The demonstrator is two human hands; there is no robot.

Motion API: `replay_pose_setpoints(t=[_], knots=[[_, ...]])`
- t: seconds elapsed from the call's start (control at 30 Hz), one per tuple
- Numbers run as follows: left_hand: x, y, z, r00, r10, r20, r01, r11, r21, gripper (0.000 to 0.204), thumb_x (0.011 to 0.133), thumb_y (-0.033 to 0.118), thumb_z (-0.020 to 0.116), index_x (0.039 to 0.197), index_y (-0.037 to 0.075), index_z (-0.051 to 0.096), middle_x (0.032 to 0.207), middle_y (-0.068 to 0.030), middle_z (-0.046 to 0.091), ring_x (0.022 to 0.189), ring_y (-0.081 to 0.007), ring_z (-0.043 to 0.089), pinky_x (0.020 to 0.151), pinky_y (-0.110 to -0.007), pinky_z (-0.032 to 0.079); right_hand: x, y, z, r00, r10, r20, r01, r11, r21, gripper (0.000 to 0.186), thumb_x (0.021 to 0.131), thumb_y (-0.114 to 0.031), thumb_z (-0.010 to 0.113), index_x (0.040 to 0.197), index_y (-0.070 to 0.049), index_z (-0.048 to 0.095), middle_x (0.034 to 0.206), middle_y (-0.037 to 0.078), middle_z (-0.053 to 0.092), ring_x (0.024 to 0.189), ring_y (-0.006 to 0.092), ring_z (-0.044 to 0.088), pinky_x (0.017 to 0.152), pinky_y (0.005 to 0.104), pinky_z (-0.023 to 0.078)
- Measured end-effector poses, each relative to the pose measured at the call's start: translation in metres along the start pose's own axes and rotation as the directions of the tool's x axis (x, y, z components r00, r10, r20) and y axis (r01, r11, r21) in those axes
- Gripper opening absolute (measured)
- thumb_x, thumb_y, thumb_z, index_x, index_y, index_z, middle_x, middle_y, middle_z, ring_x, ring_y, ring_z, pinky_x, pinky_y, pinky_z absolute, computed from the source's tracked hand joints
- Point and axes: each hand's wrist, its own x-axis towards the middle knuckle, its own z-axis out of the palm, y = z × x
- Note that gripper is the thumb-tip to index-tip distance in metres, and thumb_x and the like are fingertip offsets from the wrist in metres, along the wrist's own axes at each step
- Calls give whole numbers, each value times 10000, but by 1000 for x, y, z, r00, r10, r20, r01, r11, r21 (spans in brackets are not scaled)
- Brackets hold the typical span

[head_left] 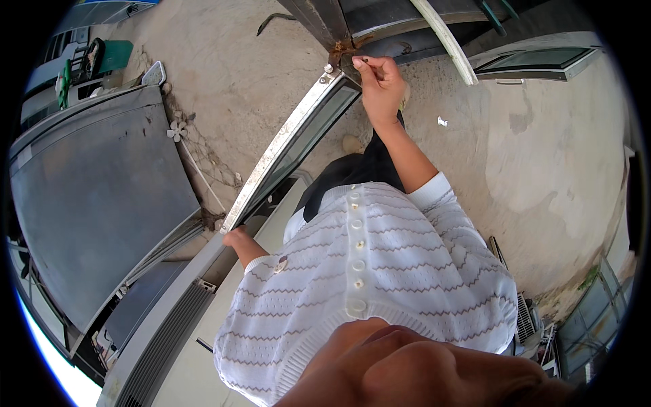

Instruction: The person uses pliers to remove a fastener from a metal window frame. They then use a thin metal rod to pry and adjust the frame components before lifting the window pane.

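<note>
A glass door (291,146) with a worn white metal frame slants from the upper middle down to the left in front of me. My left hand (235,239) is closed around its lower left end, with most of the fingers hidden. At the upper end, my right hand (382,81) pinches thumb and fingers together beside the door's corner. A small dark bit shows at those fingertips, too small to name. Just left of it, a rusty bracket (341,49) joins a dark metal post (313,20), and a pale bolt head (329,68) sits on the door frame.
Grey metal cabinets (102,197) stand at the left, next to a small white fan blade (177,131). A pale curved strip (447,44) hangs at the upper right. Another glass-fronted unit (536,62) lies beyond it. White scrap (442,121) rests on the concrete floor (563,176).
</note>
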Motion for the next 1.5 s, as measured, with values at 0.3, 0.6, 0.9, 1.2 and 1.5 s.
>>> replay_pose_setpoints(t=[0.3, 0.6, 0.9, 1.2, 1.5], knots=[[16, -16, 3, 990, -90, 108, 133, 362, -922, 559, 870, 394, 274, 1331, 129, 446, 1419, -42, 410, 1271, -226, 418, 1019, -398, 340, -11, -33, 23, 800, -324, 506, 490, 838, -238, 79, 768, -12, 672, 832, -42, 638, 846, 64, 691, 761, 166, 674, 663, 257, 526], [41, -24, 15, 995, -92, 47, 70, 270, -960, 562, 893, 370, 223, 1317, 78, 448, 1393, -71, 436, 1241, -261, 451, 1016, -427, 354, -58, -53, 80, 716, -244, 654, 375, 925, -66, 54, 791, -57, 645, 830, -78, 614, 778, 39, 656, 679, 221, 639, 575, 289, 499], [29, -13, 36, 995, -88, -46, -17, 302, -953, 563, 891, 359, 229, 1301, 46, 453, 1361, -104, 460, 1207, -282, 477, 1004, -432, 370, 14, -96, -5, 942, -170, 290, 228, 957, -180, 98, 891, -79, 585, 967, -20, 605, 855, 73, 625, 768, 130, 638, 656, 234, 497], [-1, 7, 52, 995, -30, -92, -78, 306, -949, 573, 884, 367, 243, 1290, 21, 454, 1337, -128, 473, 1186, -294, 489, 998, -432, 377, 197, -102, -70, 965, -178, 193, 258, 775, -576, 169, 805, -170, 694, 917, -42, 690, 772, 57, 695, 719, 111, 671, 645, 241, 501], [-42, 12, 47, 987, -7, -163, -152, 320, -935, 586, 877, 375, 257, 1279, -3, 455, 1314, -153, 486, 1165, -306, 500, 992, -431, 384, 236, -66, -73, 894, -231, 383, 447, 440, -779, 252, 753, -371, 712, 880, -154, 720, 781, 58, 693, 753, 239, 671, 713, 360, 522]])
